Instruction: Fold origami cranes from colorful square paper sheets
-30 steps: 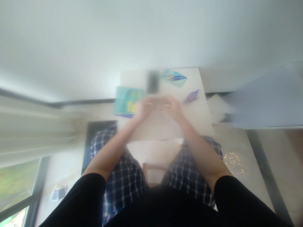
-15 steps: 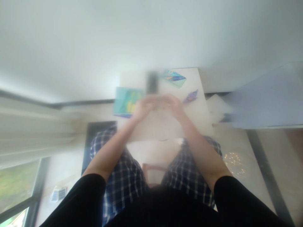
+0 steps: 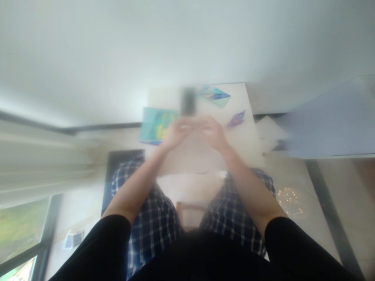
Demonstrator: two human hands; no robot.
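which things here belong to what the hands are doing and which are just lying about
Likely in use:
left hand and right hand, close together; anything between them is too blurred to tell
white table beneath

Apparently lying about:
teal-and-yellow flat item
dark blurred object
teal pointed item
purple pointed item

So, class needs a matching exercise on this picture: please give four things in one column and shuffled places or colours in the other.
Things:
1. Teal sheet
2. Purple piece
3. Dark blurred object
4. Trousers

Places or colours:
A. On the right part of the white table
B. Blue with pale checks
C. At the table's left edge
D. In the picture, just above where the left hand and right hand meet

Pairs: 1-C, 2-A, 3-D, 4-B
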